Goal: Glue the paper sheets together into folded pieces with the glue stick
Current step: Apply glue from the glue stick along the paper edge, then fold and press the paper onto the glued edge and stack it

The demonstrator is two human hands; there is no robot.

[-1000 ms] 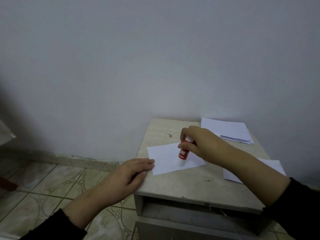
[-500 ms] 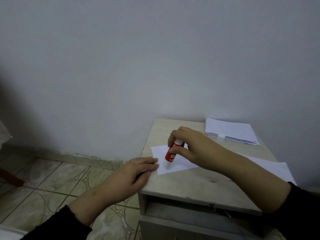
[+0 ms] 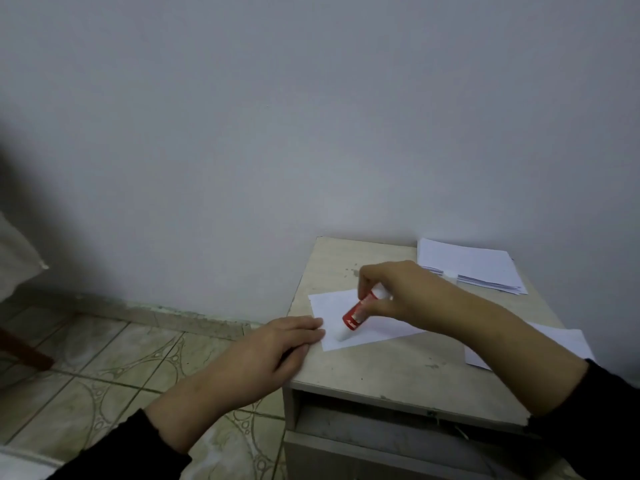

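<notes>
The right hand [image 3: 398, 292] has its grip closed round the red glue stick [image 3: 358, 311], tilted, tip down on the sheet [image 3: 374, 327] lying near the surface's [image 3: 398, 372] left edge. The left hand [image 3: 273, 351] lies flat, fingers straight, touching the sheet's corner. A paper stack [image 3: 467, 263] sits by the wall; another sheet [image 3: 564, 344] lies at right.

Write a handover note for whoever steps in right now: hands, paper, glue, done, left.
Left hand: flat, fingers pressing the near-left corner of the sheet on the small table.
Right hand: grips the red glue stick, tilted, tip down on the sheet near its left end.
Paper stack at the back right; another sheet under the right forearm.
Done: gluing under way.
Left: finish gluing, fold, press, repeat with the stack.
</notes>
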